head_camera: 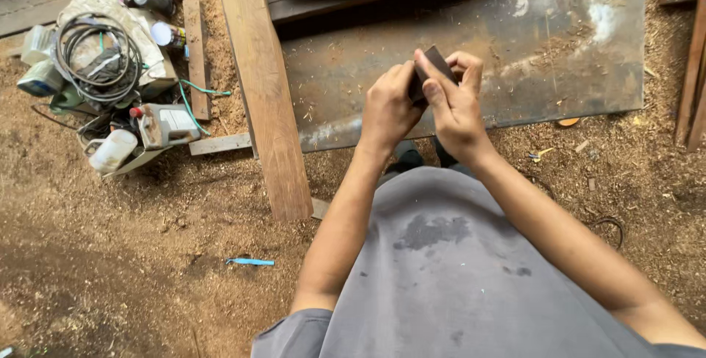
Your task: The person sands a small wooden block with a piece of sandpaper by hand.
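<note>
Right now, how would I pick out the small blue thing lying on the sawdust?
Start at the long pale wooden plank running down from the top edge beside the rusty metal sheet. Past its near end, on the sawdust-covered floor, lies a thin light-blue plastic strip. It lies alone, apart from the clutter pile.

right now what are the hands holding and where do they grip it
Both hands hold one small dark flat block. The left hand pinches its lower end; the right hand wraps its upper edges with thumb and fingers.
</note>
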